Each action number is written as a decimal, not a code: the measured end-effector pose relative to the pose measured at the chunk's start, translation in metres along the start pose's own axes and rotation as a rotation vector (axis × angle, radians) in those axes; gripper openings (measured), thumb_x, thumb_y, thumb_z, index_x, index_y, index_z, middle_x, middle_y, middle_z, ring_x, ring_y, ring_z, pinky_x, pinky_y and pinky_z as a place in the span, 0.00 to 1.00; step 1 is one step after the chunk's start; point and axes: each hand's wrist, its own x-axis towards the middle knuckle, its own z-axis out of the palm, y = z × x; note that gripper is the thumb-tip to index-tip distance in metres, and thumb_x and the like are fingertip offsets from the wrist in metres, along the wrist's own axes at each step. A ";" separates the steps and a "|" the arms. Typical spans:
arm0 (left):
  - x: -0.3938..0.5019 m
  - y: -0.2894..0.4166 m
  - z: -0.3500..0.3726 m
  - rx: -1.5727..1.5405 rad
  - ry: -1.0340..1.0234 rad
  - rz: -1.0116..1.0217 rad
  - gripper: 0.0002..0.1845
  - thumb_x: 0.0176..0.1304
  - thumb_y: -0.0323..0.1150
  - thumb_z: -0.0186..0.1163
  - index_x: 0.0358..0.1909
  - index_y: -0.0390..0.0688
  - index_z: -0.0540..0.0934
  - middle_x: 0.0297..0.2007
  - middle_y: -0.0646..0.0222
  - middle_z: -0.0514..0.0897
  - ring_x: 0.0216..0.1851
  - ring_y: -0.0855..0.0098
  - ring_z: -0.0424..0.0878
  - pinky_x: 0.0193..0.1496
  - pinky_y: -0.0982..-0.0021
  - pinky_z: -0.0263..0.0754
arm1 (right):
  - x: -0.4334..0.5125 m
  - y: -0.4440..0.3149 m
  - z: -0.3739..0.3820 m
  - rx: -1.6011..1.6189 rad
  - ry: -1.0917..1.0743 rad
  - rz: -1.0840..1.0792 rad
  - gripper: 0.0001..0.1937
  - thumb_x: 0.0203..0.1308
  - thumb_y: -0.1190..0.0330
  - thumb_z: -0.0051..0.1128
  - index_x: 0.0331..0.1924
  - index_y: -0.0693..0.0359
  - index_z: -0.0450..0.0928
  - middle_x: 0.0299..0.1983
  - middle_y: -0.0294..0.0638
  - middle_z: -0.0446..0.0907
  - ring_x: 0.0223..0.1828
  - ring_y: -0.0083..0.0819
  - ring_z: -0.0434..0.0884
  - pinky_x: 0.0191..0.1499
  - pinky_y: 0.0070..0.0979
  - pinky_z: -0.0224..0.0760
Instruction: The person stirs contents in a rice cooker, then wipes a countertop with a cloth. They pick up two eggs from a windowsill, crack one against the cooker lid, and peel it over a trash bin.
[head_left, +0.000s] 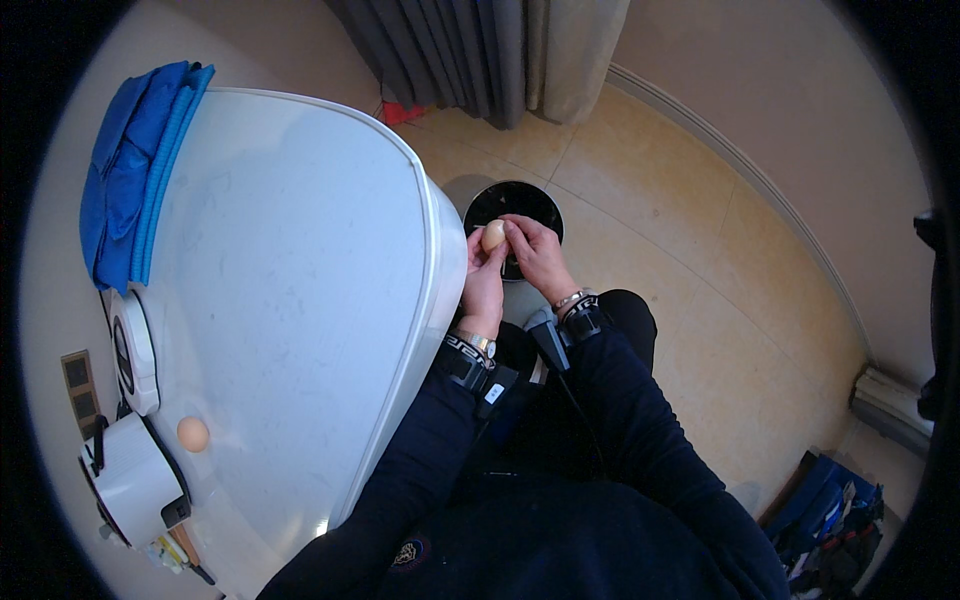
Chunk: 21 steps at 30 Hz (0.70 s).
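Between my two hands is an egg (493, 235), pale brown with a lighter patch near its top; whether its shell is broken cannot be made out. My left hand (482, 281) cups it from below and from the left, thumb along its near side. Fingertips and thumb of my right hand (538, 253) press on its right side. Both hands are over a round black bin (517, 196) on the floor, just beyond my knees. A second egg (193, 434), brown and whole on the side I see, rests on the white tabletop (300, 247) to my left.
The table's raised rim (431, 255) runs close by my left arm. Folded blue fabric (135, 172), a white round-ended device (135, 352) and a white appliance (135, 480) line its far side. Grey curtains (465, 52) hang ahead; dark blue bags (825, 517) lie at right.
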 end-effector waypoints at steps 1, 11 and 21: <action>0.000 0.000 0.000 0.010 0.002 0.001 0.24 0.66 0.23 0.65 0.62 0.31 0.73 0.57 0.59 0.80 0.56 0.69 0.80 0.61 0.70 0.75 | 0.000 0.000 0.000 -0.004 0.000 -0.004 0.15 0.71 0.64 0.53 0.49 0.68 0.82 0.43 0.54 0.85 0.45 0.47 0.86 0.48 0.33 0.78; 0.005 -0.005 -0.003 0.014 0.009 -0.009 0.24 0.66 0.23 0.65 0.63 0.31 0.73 0.56 0.60 0.81 0.54 0.71 0.80 0.58 0.72 0.76 | 0.003 -0.004 -0.002 -0.029 -0.016 0.005 0.13 0.72 0.67 0.50 0.50 0.67 0.81 0.42 0.55 0.85 0.44 0.48 0.86 0.48 0.35 0.78; 0.005 -0.005 -0.002 -0.047 0.048 -0.013 0.22 0.67 0.23 0.64 0.62 0.31 0.74 0.56 0.60 0.81 0.53 0.71 0.81 0.57 0.71 0.77 | 0.001 0.000 0.005 0.018 -0.014 0.028 0.15 0.71 0.64 0.52 0.51 0.67 0.82 0.44 0.55 0.85 0.45 0.47 0.86 0.49 0.34 0.78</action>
